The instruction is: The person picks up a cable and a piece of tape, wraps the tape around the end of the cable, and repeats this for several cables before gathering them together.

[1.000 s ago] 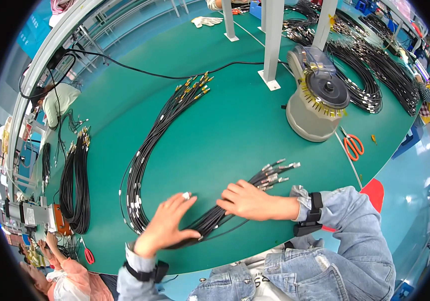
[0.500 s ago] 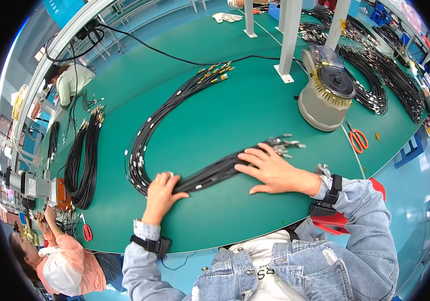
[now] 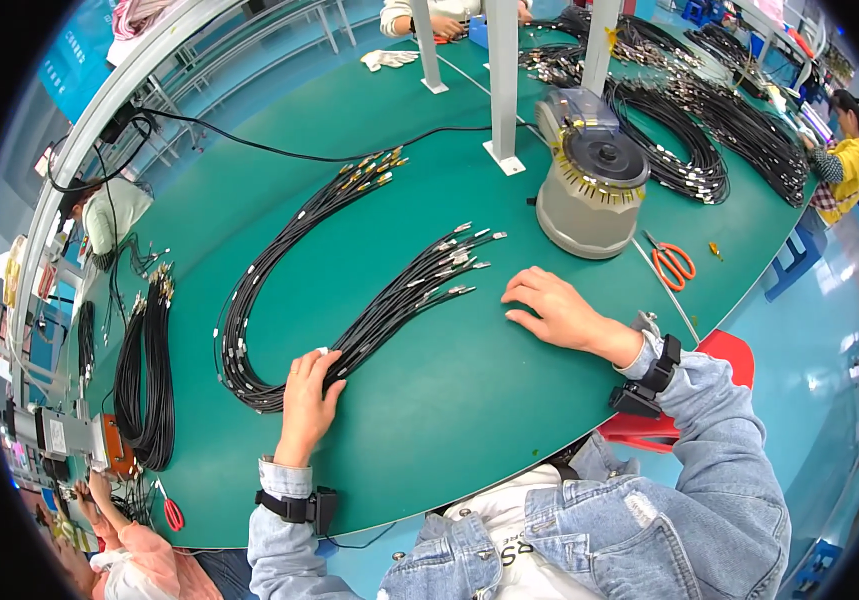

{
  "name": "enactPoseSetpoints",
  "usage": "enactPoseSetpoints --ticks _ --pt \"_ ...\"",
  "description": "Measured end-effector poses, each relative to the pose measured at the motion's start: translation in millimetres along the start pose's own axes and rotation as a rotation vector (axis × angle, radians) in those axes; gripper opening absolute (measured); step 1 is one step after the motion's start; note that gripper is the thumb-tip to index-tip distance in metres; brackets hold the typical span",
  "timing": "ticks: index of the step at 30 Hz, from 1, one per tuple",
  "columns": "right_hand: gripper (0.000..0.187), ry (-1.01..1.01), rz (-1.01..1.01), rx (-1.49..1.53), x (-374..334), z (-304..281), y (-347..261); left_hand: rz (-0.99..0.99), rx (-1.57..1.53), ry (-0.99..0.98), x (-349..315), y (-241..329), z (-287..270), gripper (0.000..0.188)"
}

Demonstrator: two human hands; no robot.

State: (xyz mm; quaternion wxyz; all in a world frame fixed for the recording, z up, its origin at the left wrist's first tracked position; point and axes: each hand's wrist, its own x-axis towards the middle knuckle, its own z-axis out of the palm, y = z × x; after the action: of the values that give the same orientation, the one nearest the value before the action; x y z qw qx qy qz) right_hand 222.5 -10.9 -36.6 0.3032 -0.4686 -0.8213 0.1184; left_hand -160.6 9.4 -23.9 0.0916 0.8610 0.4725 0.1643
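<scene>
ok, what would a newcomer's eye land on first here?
Probably the curved bundle of black cables on the green table, with the left hand at its near bend. Then the round grey machine beyond the open right hand, and the orange-handled scissors to the machine's right.

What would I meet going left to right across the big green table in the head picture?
Thin black cable bundle → thick folded black cable bundle → curved black cable bundle with metal tips, bare left hand at its near edge → bare right hand → metal scissors with orange handles → tiny yellow piece.
</scene>
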Motion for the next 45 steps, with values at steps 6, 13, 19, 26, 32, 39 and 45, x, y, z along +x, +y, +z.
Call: enactPoseSetpoints --ticks 6,13,19,26,32,39,45 --pt "0.016 0.035 -0.028 0.084 5.1 2.4 3.6 0.039 -0.005 0.075 11.0 1.6 -25.5 0.043" --pt "0.016 -0.004 0.078 0.134 15.4 -4.4 -7.4 0.022 -0.082 0.131 38.0 31.7 -63.8 0.035" --pt "0.013 0.179 0.006 0.073 14.1 -20.0 3.5 0.207 -0.24 0.113 78.0 71.3 -17.0 0.027" --pt "0.012 0.365 0.421 0.275 -15.9 -91.1 8.6 0.141 -0.167 0.162 105.5 88.5 56.5 0.02" --pt "0.019 0.727 0.576 0.386 -34.8 -145.6 38.8 0.115 -0.096 0.211 105.0 87.3 74.0 0.016" --pt "0.022 0.628 0.802 0.526 -21.9 -138.1 51.5 0.175 -0.072 0.326 103.1 90.9 64.7 0.011" --pt "0.017 0.586 0.799 0.561 -19.9 -132.0 54.8 0.188 -0.175 0.412 101.9 91.8 60.9 0.011"
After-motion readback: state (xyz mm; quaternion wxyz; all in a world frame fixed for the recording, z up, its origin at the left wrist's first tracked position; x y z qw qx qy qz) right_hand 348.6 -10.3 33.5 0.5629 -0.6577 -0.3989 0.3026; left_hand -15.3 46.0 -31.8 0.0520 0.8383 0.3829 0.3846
